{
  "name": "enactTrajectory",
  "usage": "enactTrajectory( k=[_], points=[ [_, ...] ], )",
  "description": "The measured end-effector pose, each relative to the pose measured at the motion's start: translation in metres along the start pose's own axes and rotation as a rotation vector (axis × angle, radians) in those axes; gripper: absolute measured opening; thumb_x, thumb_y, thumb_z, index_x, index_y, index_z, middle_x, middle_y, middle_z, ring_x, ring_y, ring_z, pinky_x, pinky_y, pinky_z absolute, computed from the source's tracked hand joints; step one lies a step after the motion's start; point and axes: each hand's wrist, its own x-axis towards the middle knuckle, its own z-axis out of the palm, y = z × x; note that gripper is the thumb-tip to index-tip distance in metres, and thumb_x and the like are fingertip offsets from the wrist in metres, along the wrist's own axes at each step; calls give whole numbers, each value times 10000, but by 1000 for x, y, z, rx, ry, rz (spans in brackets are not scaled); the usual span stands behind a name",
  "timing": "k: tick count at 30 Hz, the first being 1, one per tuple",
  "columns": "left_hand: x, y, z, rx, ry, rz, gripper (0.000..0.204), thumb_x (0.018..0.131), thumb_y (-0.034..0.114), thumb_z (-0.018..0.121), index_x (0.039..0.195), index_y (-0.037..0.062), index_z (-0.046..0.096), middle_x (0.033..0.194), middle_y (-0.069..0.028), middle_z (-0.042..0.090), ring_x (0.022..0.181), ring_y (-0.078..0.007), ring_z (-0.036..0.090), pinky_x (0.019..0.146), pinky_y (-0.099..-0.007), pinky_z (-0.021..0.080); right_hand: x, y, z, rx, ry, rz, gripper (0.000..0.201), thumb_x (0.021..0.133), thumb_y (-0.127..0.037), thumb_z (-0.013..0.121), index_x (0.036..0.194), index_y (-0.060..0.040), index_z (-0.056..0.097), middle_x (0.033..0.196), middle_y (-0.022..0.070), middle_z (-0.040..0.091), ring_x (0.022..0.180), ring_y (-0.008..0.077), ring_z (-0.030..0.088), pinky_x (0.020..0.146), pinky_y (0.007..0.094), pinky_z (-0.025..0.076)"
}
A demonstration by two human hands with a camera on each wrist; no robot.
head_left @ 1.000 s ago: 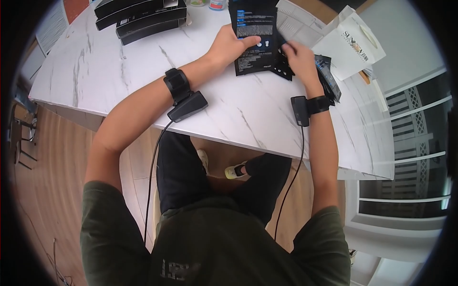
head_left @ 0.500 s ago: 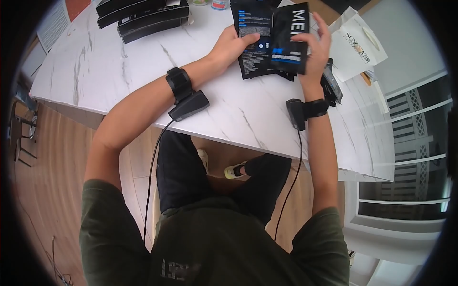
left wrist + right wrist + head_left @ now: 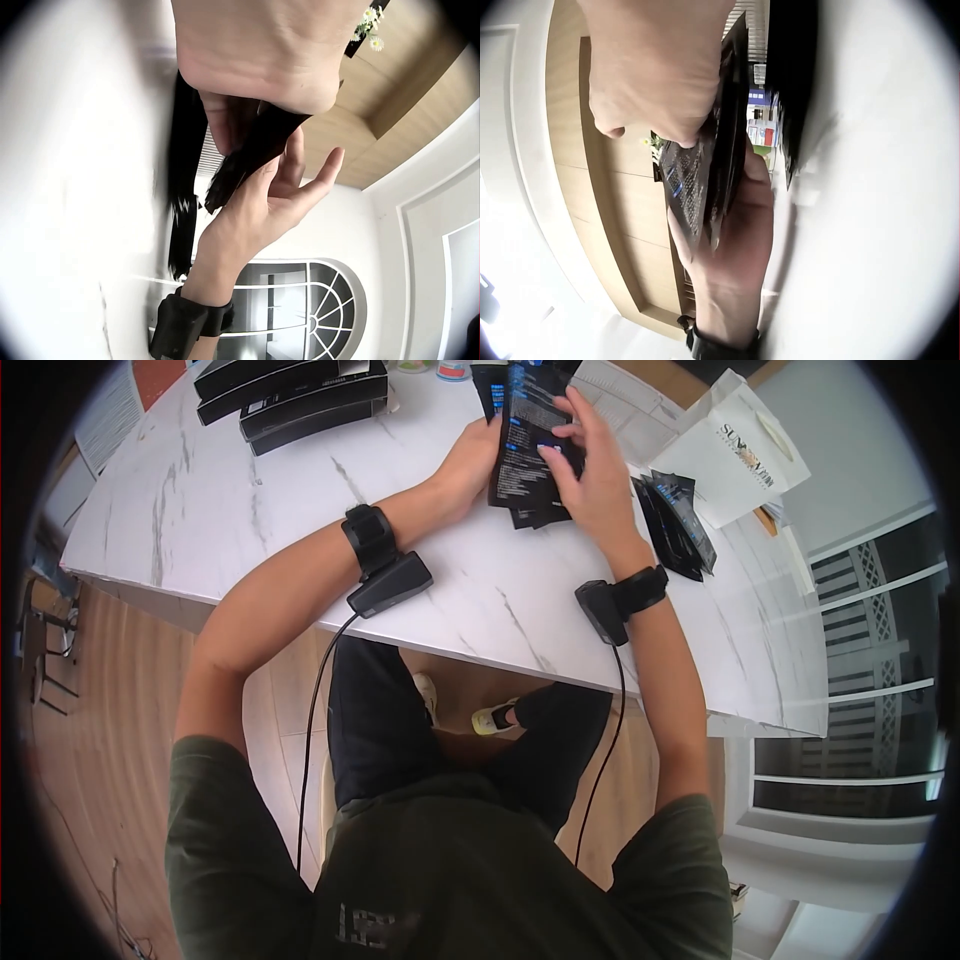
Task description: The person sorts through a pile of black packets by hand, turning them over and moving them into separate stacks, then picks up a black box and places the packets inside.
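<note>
My left hand (image 3: 467, 472) grips a small stack of flat black foil packets (image 3: 525, 465), printed with white and blue text. Its thumb is hidden beneath the top packet, while the right wrist view shows the palm and fingers (image 3: 756, 196) behind the stack. Over the packet's face lies my right hand (image 3: 604, 495), thumb and fingers spread apart and fingertips at the printed surface. In the left wrist view its fingers (image 3: 315, 184) extend loosely past the packets. More black packets (image 3: 672, 525) lie in a pile on the table, right of the right hand.
Long black boxes (image 3: 315, 405) are stacked at the back left of the white marbled table (image 3: 300, 490). A white paper bag (image 3: 735, 455) stands at the back right. Behind the packets is a pale ribbed object (image 3: 625, 410), with a small bottle (image 3: 453, 369) at the far edge.
My right hand drew a packet marked with large white letters from the stack, lifted it and turned it. Now a text-printed packet lies on top and the right hand has moved left over it.
</note>
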Motion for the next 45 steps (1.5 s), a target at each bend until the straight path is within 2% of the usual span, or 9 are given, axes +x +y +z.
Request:
enactTrajectory(
  k=[3,7,11,15,20,28,35,39,45],
  points=[
    [-4,6,3,-130,-90,11,614,958,561,296,1320,76,400,1228,-104,553,1116,-200,570,931,-359,505,0,-1,2,25,32,-2,636,778,-27,681,1345,-34,393,1187,108,578,957,231,610,849,334,485],
    [-10,12,12,-139,-117,129,604,953,543,362,1320,65,399,1232,-105,546,1074,-186,591,915,-335,504,3,6,-2,-289,211,-115,687,788,-122,711,1355,13,346,1185,166,577,998,301,600,900,342,461],
    [-5,11,7,214,25,417,362,913,270,599,1139,-10,557,1015,-81,659,874,-114,634,778,-265,518,-3,13,8,403,136,274,667,829,-206,700,1327,55,341,1177,194,568,1065,226,574,916,311,444],
    [-6,18,9,367,46,673,203,877,167,655,1006,10,646,915,-37,677,802,-88,623,719,-233,504,-4,5,11,537,29,221,540,846,-184,673,1258,34,401,1129,138,582,1008,179,582,881,297,460],
    [-6,18,10,411,38,698,357,782,212,756,1048,14,624,885,-51,682,765,-90,621,690,-237,511,-9,-2,10,653,38,338,458,841,-133,652,1215,16,432,1091,98,590,975,152,580,865,280,464],
    [-2,5,5,362,88,380,247,819,149,711,989,-15,640,877,-73,686,740,-110,639,672,-243,523,-18,1,23,845,9,472,469,826,-73,627,1233,16,412,1143,105,538,1050,148,525,889,268,443],
    [-5,10,7,160,122,391,292,858,207,674,1031,-21,617,921,-89,678,788,-120,638,717,-260,518,-14,5,22,545,27,429,459,832,-150,672,1185,46,454,1065,132,598,961,156,576,853,276,459],
    [1,9,8,153,0,388,369,942,316,539,1152,12,543,1049,-91,634,927,-123,598,794,-279,490,4,16,-16,472,103,353,432,835,-164,672,1170,37,489,1037,113,616,950,152,581,856,282,454],
    [5,9,-1,173,15,322,367,980,325,443,1168,20,522,1054,-99,620,926,-144,586,764,-278,485,17,55,-134,640,293,584,477,817,-105,560,1272,14,485,1123,87,599,997,167,585,879,268,454]
  ],
)
